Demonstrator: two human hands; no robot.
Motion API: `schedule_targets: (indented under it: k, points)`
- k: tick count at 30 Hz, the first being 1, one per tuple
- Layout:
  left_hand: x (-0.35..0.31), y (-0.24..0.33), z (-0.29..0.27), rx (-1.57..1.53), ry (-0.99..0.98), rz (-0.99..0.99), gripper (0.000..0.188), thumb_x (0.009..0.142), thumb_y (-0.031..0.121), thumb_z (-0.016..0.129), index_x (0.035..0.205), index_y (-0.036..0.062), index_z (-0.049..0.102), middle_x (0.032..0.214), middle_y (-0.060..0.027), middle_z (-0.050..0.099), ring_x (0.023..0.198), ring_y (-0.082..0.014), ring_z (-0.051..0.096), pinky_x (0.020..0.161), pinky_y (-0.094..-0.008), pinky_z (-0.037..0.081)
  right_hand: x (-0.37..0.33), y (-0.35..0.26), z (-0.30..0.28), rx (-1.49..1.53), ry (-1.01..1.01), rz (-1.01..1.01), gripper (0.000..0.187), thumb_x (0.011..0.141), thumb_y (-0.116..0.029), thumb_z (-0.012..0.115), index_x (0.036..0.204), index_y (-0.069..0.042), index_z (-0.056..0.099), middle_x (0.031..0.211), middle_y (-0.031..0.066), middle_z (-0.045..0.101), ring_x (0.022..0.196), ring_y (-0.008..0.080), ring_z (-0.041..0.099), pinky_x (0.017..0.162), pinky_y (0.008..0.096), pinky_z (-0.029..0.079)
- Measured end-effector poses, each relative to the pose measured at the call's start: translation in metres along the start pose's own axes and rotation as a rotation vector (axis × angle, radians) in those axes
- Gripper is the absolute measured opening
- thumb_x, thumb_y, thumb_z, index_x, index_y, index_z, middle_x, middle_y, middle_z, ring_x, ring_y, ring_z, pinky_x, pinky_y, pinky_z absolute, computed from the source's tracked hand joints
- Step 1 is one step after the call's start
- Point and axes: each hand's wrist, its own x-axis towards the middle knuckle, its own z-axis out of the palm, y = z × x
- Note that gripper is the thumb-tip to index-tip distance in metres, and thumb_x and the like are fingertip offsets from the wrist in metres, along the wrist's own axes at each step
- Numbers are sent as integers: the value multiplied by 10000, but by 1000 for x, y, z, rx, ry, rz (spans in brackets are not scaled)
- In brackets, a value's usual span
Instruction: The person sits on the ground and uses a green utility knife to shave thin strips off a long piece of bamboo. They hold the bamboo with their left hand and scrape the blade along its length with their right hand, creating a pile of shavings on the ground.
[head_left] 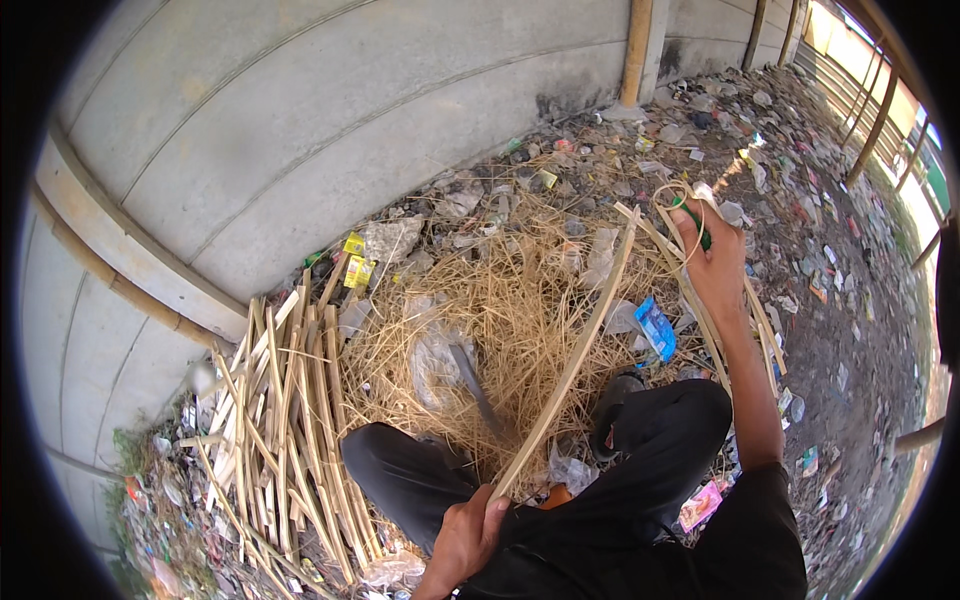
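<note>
My left hand (468, 535), near my lap, is closed round the lower end of a long split bamboo strip (572, 365). The strip slants up and away to the right, its far end close to my right hand (715, 258). That hand is raised and closed on something green (705, 238), mostly hidden by the fingers, so its kind is unclear. A thin curled shaving (672, 190) loops beside the fingers. Between my bent legs, a dark, flat, blade-like piece (474, 388) lies on the heap of shavings (520, 290), next to clear plastic (430, 365).
A pile of bamboo strips (290, 430) lies at my left; other strips (705, 315) lie under my right arm. Litter covers the ground, including a blue packet (655, 330) and a pink one (700, 507). A grey concrete wall (300, 130) runs along the far left side.
</note>
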Motion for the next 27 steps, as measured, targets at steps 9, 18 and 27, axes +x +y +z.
schedule_targets:
  k: [9,18,27]
  points:
    - [29,-2,0,-111,77,-58,450,1198,359,453,1070,-32,634,749,-289,615,767,-557,628,664,-556,477,-71,-54,10,303,-151,-123,240,1040,-259,774,1128,-39,736,862,86,768,615,207,694,559,332,516]
    - [62,18,3,-359,-98,-54,531,1213,395,420,1000,-28,661,684,-140,603,605,-289,617,624,-426,495,-134,-93,22,311,-311,-349,286,970,-330,832,1127,-117,724,870,30,747,657,217,727,548,347,548]
    - [63,25,10,-214,-12,16,514,1214,366,421,976,-21,662,697,-150,610,615,-318,626,637,-440,501,-131,-91,23,229,-258,-353,282,966,-366,827,1105,-139,732,833,-9,722,626,191,697,538,337,540]
